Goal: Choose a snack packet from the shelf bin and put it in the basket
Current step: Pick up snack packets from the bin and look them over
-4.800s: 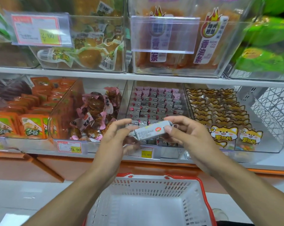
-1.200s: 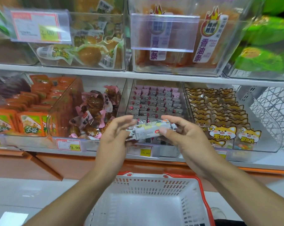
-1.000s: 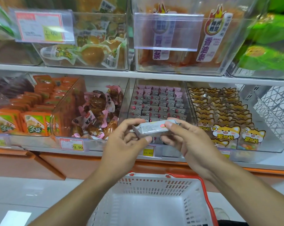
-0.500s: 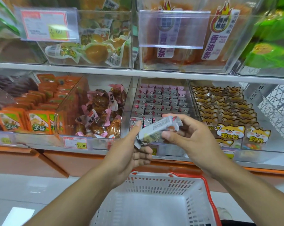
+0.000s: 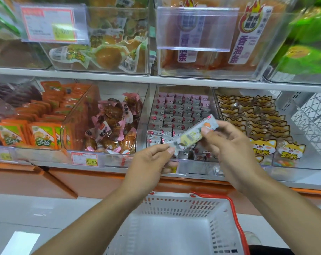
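A small grey snack packet [image 5: 192, 137] with a yellow patch is held tilted in front of the lower shelf. My left hand [image 5: 148, 166] pinches its lower left end. My right hand [image 5: 229, 144] grips its upper right end. Right behind the packet stands the clear shelf bin [image 5: 180, 115] full of rows of the same grey and pink packets. Below my forearms is the white basket [image 5: 174, 207] with red handles; nothing shows inside it.
Neighbouring clear bins hold brown snacks in pink wrappers [image 5: 112, 124], orange packets [image 5: 43, 124] and cat-printed packets [image 5: 255, 124]. An upper shelf [image 5: 156, 78] carries larger bins. A price tag [image 5: 84, 159] sits on the shelf edge. White floor lies at the left.
The packet has been turned from level to tilted, its right end raised and its yellow face showing. Both hands still hold it in front of the bin.
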Demonstrator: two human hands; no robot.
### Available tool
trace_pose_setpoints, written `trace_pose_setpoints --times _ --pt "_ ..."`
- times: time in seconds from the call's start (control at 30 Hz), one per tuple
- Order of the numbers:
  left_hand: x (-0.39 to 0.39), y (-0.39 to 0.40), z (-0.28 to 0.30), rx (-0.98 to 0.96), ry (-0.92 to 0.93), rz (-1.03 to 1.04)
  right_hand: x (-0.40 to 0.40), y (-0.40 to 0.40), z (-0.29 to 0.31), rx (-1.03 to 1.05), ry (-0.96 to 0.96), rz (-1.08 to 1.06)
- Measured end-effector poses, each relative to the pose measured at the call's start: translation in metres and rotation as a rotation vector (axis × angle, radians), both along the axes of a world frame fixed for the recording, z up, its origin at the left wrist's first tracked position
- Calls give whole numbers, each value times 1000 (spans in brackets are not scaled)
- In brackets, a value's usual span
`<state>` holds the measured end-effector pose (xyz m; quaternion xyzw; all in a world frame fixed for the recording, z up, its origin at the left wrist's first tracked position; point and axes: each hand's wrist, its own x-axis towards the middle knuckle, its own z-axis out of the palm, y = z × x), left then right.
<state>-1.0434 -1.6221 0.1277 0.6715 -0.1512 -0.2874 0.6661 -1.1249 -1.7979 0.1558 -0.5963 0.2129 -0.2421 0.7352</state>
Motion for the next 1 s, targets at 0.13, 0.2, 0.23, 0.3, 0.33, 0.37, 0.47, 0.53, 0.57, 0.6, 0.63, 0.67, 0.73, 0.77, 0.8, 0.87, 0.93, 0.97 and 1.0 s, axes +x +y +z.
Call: trace_pose_setpoints --times 0.13,0.2,0.23,0.3,0.33,0.37,0.47,0.53,0.57,0.6,0.63,0.67,0.73,0.77,0.8,0.87,0.93,0.97,1.0 --pt "-4 6 -11 348 -619 -63 -1 -15 2 -435 -19 -128" --pt "-9 8 -14 548 -950 -128 -3 -16 0 -520 -40 -94" --pt "-11 8 -14 613 -1020 -151 -3 -16 -3 -554 -39 -76" --pt "-13 7 -16 711 -1066 -208 -4 -14 -7 -654 -9 -69" --pt "-14 6 -17 743 -1083 -257 -4 -14 -8 -694 0 -77" --pt "-16 5 -18 761 -1108 -307 -4 -14 -7 -728 -1 -90" --pt "-20 1 -20 798 -1165 -421 -5 -15 -5 -835 -14 -94" --pt "-20 0 -22 846 -1177 -457 -6 -15 -5 -871 1 -57" --pt "-20 -1 -23 877 -1187 -466 -6 -14 -6 -881 10 -38" --pt "-19 -2 -23 904 -1203 -467 -6 -12 -6 -888 15 -23" --pt "-19 -2 -23 925 -1217 -459 -6 -11 -7 -889 19 -13" --pt "-18 -1 -24 939 -1223 -443 -5 -10 -7 -886 15 -10" --pt "-18 0 -25 950 -1210 -400 -4 -9 -8 -872 -1 1" --pt "-19 1 -26 947 -1200 -382 -4 -9 -9 -880 2 16" --pt "-19 1 -27 941 -1196 -372 -3 -10 -11 -905 15 38" --pt "-19 2 -28 932 -1190 -366 -3 -12 -16 -979 80 111" --pt "-19 3 -28 926 -1182 -362 -2 -15 -20 -1079 199 198" --pt "-18 2 -27 924 -1182 -361 -1 -17 -22 -1201 277 244" --pt "-19 2 -27 923 -1182 -362 1 -18 -22 -1357 358 295"
